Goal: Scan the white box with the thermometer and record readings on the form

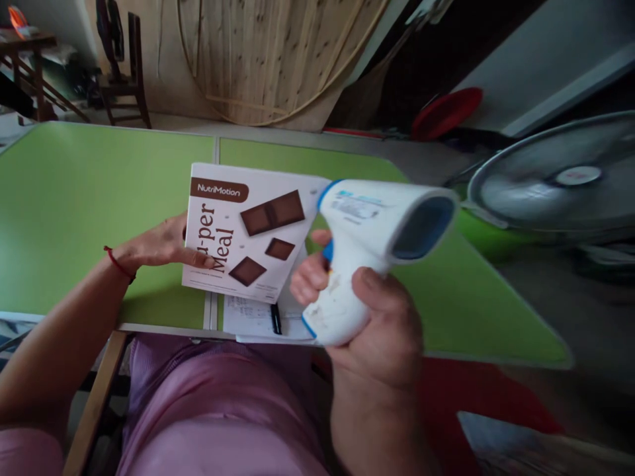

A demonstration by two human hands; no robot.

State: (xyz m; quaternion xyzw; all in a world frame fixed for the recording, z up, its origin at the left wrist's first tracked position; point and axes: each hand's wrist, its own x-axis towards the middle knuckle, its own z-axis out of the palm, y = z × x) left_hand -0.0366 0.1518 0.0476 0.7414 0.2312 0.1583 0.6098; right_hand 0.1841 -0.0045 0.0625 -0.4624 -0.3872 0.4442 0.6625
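My left hand point(166, 246) grips the lower left side of a white box point(278, 264) printed "NutriMotion" with pictures of brown chocolate squares. Its thumb presses on the front face, and the other fingers are hidden behind the box. The box is held tilted over the table. In my right hand point(381, 317) is a white and blue gun-shaped infrared thermometer point(362, 218), gripped around the handle. Its dark screen faces toward me, and its blue-rimmed front end points at the right edge of the box. A finger is at the blue trigger.
Below the box, sheets of paper with handwriting point(248, 324) and a black pen point(276, 318) lie on the green table point(109, 178). A large fan point(560, 172) stands at the right. Behind are a wooden chair point(124, 86), a round wooden board point(282, 59) and a red basin point(446, 114).
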